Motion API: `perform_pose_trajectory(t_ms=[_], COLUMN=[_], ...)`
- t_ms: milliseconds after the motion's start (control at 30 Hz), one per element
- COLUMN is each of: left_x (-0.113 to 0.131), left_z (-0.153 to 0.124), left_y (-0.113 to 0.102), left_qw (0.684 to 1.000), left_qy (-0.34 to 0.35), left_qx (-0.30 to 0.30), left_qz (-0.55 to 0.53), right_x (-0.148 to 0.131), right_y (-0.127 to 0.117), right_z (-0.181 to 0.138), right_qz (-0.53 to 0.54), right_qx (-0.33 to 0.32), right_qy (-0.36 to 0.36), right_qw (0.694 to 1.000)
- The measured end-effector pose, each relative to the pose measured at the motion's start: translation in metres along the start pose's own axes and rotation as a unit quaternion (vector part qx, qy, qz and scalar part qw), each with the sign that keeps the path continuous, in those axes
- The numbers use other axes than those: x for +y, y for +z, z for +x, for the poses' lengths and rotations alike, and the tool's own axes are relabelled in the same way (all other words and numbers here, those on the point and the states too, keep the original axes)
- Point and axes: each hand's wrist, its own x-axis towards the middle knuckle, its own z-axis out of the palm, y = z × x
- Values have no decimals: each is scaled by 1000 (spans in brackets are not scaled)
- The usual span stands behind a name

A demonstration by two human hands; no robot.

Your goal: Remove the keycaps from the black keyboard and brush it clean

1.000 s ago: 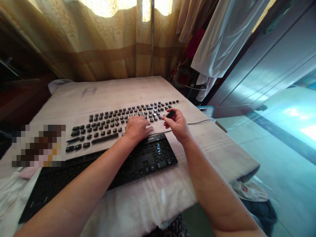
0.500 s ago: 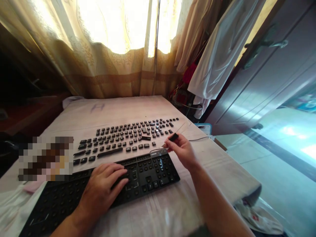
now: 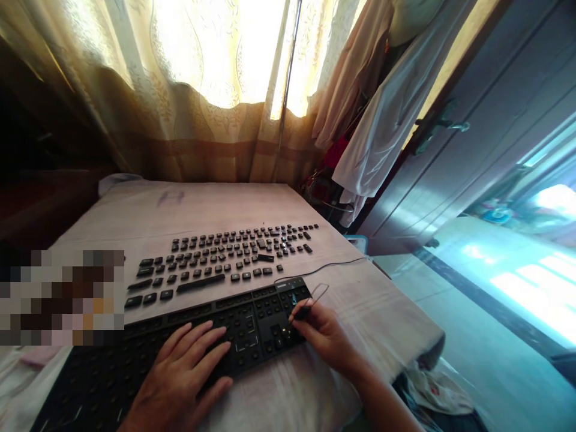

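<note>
A black keyboard with its keycaps taken off lies across the near part of the covered table. My left hand rests on it with the fingers spread, holding nothing. Over the keyboard's right end, my right hand pinches a small keycap puller with a black handle. Its wire loops point up and away from the keyboard. Beyond the keyboard, loose black keycaps lie in rows. A long space bar cap is among them.
A thin cable runs from the keyboard's top edge over the table's right side. A blurred-out patch covers something at the left. Curtains hang behind the table; clothes and a door stand to the right.
My right hand has moved from above the keyboard's top right edge down onto its right end, with the puller still in it. My left hand's fingers have spread, and the view has shifted slightly.
</note>
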Motion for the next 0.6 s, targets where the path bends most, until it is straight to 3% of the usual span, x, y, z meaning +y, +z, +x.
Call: perform_pose_trajectory(t_ms=[200, 433, 600], left_x=[2, 8, 10], left_z=[-3, -6, -7], left_y=[1, 4, 4], left_qw=[1000, 996, 993], left_qy=[-1, -53, -73], left_qx=[-7, -30, -48], left_qz=[-8, -60, -83], right_x=[-3, -10, -14], right_y=[-1, -6, -6], right_z=[-3, -4, -5], right_qz=[-51, -114, -123], right_qx=[-8, 14, -6], right_qy=[-12, -48, -57], right_qw=[999, 992, 991])
